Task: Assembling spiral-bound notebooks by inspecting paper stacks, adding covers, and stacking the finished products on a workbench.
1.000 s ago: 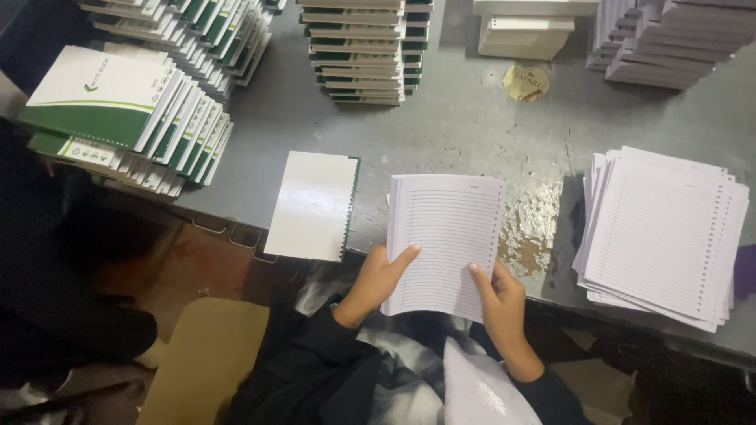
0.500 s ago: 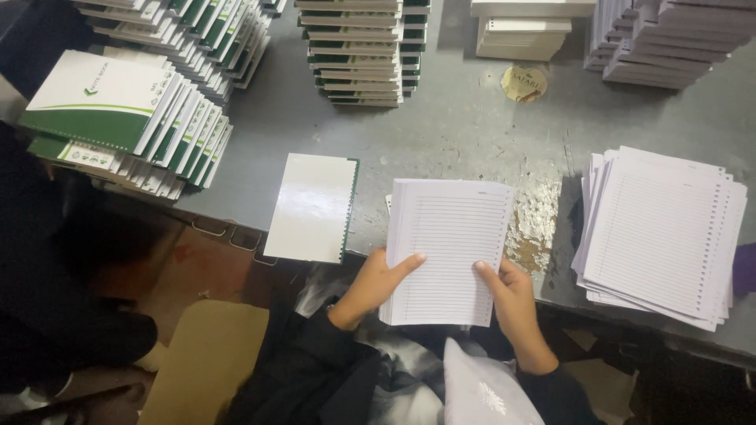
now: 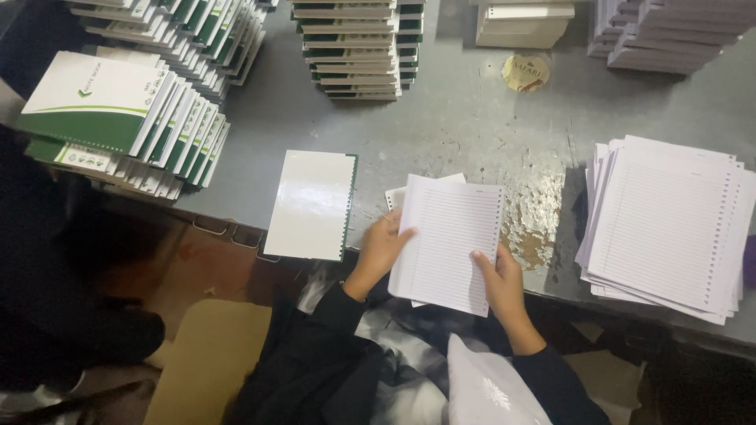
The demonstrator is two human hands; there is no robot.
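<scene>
Both hands, left hand [image 3: 383, 245] and right hand [image 3: 498, 282], close their grip on the side edges of a sheaf of lined pages [image 3: 449, 244], squaring it over the bench [image 3: 472, 126] edge beside a white-backed notebook [image 3: 311, 205].

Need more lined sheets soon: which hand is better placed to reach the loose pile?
Probably the right hand: the loose pile lies on its side, while the left hand grips the held sheets at the far edge.

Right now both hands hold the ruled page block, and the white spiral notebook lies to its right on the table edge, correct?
Not quite. In the head view the white spiral notebook lies left of the ruled page block, not right. The left hand and right hand do both hold the block.
</scene>
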